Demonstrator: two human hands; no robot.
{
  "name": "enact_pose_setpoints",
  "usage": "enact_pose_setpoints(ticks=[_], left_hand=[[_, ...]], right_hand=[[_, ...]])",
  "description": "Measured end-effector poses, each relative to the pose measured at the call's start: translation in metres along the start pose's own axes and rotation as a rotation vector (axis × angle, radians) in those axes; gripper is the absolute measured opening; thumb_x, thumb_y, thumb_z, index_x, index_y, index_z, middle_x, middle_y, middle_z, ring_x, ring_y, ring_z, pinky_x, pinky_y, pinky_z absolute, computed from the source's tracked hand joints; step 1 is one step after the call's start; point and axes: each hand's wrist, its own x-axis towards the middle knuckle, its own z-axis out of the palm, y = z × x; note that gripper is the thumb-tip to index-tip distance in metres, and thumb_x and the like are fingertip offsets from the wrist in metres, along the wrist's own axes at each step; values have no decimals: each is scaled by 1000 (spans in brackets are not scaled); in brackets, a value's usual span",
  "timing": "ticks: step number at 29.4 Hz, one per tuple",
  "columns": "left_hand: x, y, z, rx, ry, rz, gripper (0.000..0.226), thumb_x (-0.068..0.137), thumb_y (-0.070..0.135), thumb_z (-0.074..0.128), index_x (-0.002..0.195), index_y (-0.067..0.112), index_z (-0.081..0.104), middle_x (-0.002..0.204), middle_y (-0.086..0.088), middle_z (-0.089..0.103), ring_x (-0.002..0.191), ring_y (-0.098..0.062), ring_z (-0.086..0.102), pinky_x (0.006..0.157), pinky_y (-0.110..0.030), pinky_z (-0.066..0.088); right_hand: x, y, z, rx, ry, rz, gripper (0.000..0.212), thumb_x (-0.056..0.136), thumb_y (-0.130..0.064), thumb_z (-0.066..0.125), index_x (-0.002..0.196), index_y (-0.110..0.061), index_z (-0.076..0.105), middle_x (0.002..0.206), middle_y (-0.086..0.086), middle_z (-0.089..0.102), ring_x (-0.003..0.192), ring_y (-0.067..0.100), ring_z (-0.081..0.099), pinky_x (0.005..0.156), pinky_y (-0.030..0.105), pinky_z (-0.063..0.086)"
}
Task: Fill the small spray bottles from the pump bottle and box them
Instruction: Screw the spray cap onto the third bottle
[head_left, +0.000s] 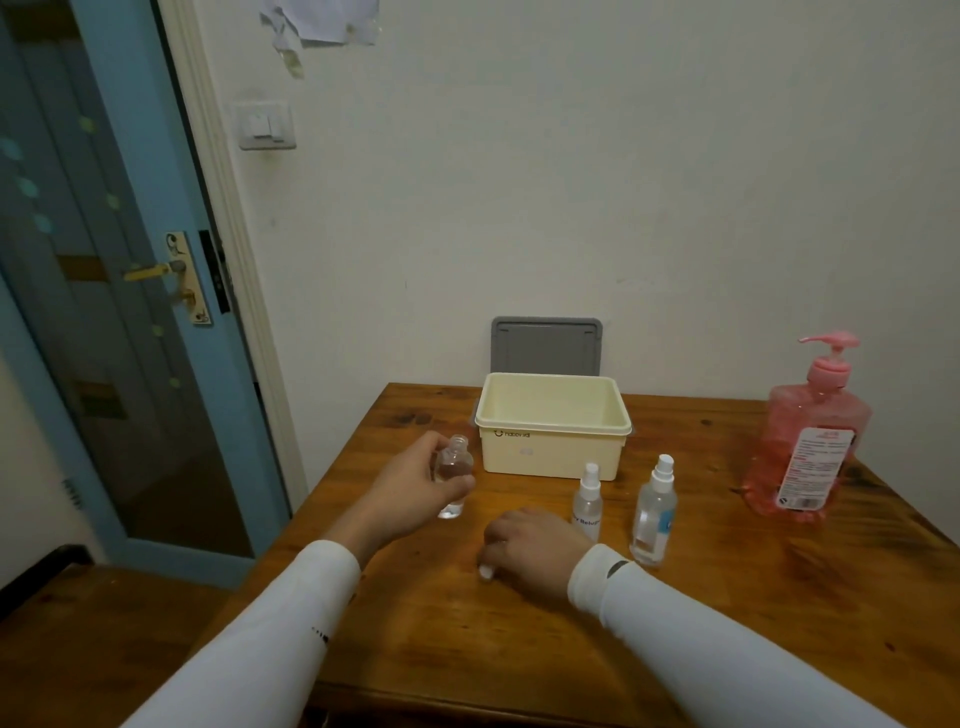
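The left hand (415, 486) grips a small clear bottle (453, 478) around its body, thumb in front and fingers curled behind; the bottle stands upright with its threaded neck uncapped, its base at or just above the wooden table (727, 623). The right hand (530, 545) rests knuckles-up on the table near the front centre, fingers curled down over a small white object (487, 571) of which only the tip shows; what that object is cannot be determined. Two capped spray bottles stand upright just beside the right hand: a narrow spray bottle (588, 501) and, to its right, a wider spray bottle (654, 512), the two close but apart. A cream box (553, 423) sits open behind them, centred at the far side of the table. A grey lid (546, 345) leans upright against the wall behind the box. The pink pump bottle (808, 447) stands upright at the right, well apart from both hands.
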Motion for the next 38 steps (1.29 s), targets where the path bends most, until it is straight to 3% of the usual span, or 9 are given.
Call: enact_pose_setpoints(ticks=[3, 7, 13, 17, 22, 38], left_hand=[[2, -3, -1, -6, 14, 0, 30, 85, 30, 69, 110, 29, 53, 103, 13, 62, 93, -5, 60, 79, -27, 52], [7, -6, 0, -15, 22, 6, 32, 84, 32, 70, 111, 31, 53, 104, 14, 62, 95, -5, 60, 84, -32, 53], [10, -3, 7, 0, 17, 6, 36, 85, 31, 69, 116, 30, 51, 109, 13, 61, 98, -5, 59, 85, -30, 53], [12, 0, 15, 9, -14, 8, 35, 86, 29, 68, 116, 28, 50, 113, 8, 61, 102, -10, 59, 88, -32, 52], [13, 6, 20, 38, -29, 33, 35, 85, 28, 69, 115, 28, 51, 111, 8, 61, 100, -11, 59, 89, -35, 53], [12, 21, 24, -6, -71, 123, 43, 84, 29, 71, 121, 32, 51, 118, 12, 59, 105, -7, 58, 82, -21, 51]], right_hand=[[0, 5, -15, 132, 149, 81, 30, 92, -24, 53, 120, -16, 62, 119, 8, 60, 109, 29, 55, 89, 43, 47], [-5, 17, -60, 408, 376, 263, 30, 94, -31, 54, 121, -23, 61, 120, -3, 62, 110, 15, 55, 96, 29, 45], [-14, 35, -113, 784, 752, 519, 30, 92, -40, 57, 116, -23, 64, 104, -14, 65, 96, 2, 60, 83, 17, 49], [-16, 41, -125, 983, 870, 559, 23, 90, -33, 62, 111, -25, 63, 101, -12, 66, 95, 1, 60, 77, 13, 47], [-17, 42, -128, 1041, 906, 566, 22, 89, -30, 64, 109, -22, 64, 100, -9, 67, 95, 4, 62, 76, 12, 46], [-12, 36, -106, 1016, 779, 550, 21, 88, -31, 64, 108, -25, 64, 96, -14, 66, 92, 1, 62, 79, 15, 48]])
